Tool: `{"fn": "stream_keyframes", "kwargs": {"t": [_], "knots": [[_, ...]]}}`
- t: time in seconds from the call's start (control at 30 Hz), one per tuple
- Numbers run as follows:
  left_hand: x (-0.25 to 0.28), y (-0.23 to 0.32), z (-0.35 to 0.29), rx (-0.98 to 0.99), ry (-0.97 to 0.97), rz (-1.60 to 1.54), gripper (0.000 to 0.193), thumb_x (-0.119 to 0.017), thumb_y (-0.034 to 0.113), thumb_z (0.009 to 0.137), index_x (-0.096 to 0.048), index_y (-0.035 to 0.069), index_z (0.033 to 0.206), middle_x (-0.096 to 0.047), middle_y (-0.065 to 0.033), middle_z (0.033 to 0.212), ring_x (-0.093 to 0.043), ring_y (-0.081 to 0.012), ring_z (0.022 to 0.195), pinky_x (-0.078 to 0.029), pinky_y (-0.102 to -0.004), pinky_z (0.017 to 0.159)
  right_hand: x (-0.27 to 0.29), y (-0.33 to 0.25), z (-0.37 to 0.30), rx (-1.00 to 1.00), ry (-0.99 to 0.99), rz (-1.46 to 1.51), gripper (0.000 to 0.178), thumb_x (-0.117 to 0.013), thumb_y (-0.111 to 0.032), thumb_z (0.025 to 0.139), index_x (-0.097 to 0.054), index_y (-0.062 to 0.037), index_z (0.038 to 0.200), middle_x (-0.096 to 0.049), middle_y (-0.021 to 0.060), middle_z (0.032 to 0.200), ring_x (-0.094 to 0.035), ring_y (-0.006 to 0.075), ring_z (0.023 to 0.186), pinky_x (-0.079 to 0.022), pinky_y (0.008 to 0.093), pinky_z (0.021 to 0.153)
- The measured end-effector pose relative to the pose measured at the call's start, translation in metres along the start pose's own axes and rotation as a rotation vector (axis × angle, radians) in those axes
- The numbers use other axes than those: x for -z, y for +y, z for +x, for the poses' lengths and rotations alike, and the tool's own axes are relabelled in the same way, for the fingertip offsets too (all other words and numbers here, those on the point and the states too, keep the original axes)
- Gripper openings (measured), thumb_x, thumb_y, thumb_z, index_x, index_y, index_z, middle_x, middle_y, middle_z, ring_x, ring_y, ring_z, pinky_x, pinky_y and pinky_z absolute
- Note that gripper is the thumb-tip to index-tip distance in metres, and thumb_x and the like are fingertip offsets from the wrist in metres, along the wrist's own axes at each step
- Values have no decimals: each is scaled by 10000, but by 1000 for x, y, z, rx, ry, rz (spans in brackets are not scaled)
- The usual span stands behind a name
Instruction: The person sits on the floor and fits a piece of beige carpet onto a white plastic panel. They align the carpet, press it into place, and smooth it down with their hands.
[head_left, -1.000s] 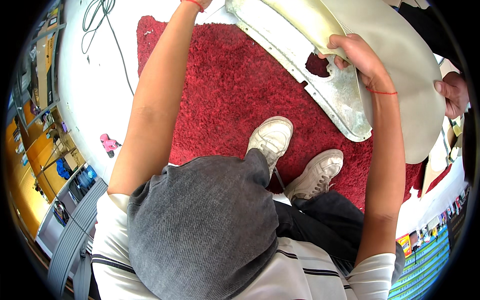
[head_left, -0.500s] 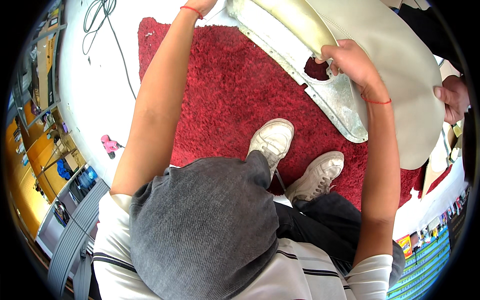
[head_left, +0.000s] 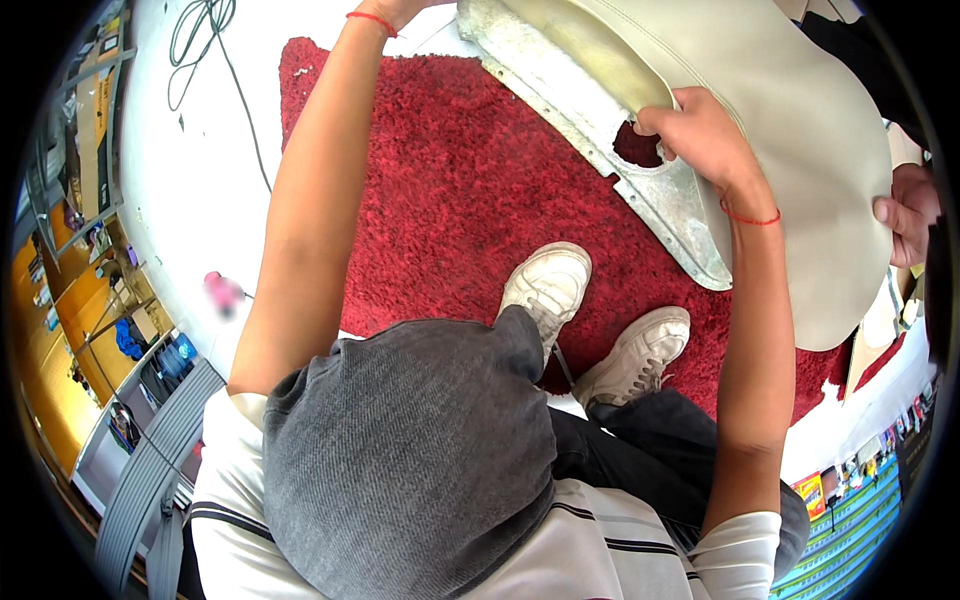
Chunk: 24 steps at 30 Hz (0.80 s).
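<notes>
A grey, metal-looking panel (head_left: 655, 205) with a round cut-out and small holes along its edge stands over the red rug. A beige leather-like sheet (head_left: 815, 170) drapes across its far and right side, the yellowish underside showing at the near edge. My right hand (head_left: 705, 140) is closed on that edge, thumb beside the cut-out. At the top border is my left hand (head_left: 400, 8), near the panel's far end; its fingers lie outside the picture. On the right, another person's hand (head_left: 908, 215) pinches the sheet's outer edge.
Under my white shoes (head_left: 550, 285) lies a red shaggy rug (head_left: 440, 200). A pink power tool (head_left: 222, 294) and a dark coiled cable (head_left: 205, 20) are on the white floor to the left. Shelves (head_left: 100, 330) line the left side; a blue rack (head_left: 840, 535) stands lower right.
My right hand has shifted slightly toward me with the sheet's edge, and less underside shows. My left hand has moved a little left. The other person's hand has come slightly nearer.
</notes>
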<state>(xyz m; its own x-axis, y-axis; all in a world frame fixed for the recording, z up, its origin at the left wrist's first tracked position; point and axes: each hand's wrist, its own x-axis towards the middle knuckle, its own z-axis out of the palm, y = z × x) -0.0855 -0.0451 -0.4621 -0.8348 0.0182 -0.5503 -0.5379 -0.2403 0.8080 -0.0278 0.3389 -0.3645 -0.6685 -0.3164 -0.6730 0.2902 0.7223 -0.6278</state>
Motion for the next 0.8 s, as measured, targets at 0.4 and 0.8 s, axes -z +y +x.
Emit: {"fn": "stream_keyframes", "kwargs": {"t": [0.4,0.8], "knots": [[6,16,14,86,106,694,207,-732,135,875,-741,-37,992,-712,-71,831,-641,-149,711,-541,-277,652,-1,8,9,11,-22,1,274,-678,-255,724,-631,12,689,-612,52,656,-568,144,621,-469,310,620],[-1,23,11,151,102,810,424,-801,256,844,-742,-61,1118,-754,-134,1051,-712,-216,904,-598,-334,804,-3,-5,0,-20,-20,-11,264,-680,-237,735,-679,27,743,-628,55,662,-572,152,646,-478,323,643]]}}
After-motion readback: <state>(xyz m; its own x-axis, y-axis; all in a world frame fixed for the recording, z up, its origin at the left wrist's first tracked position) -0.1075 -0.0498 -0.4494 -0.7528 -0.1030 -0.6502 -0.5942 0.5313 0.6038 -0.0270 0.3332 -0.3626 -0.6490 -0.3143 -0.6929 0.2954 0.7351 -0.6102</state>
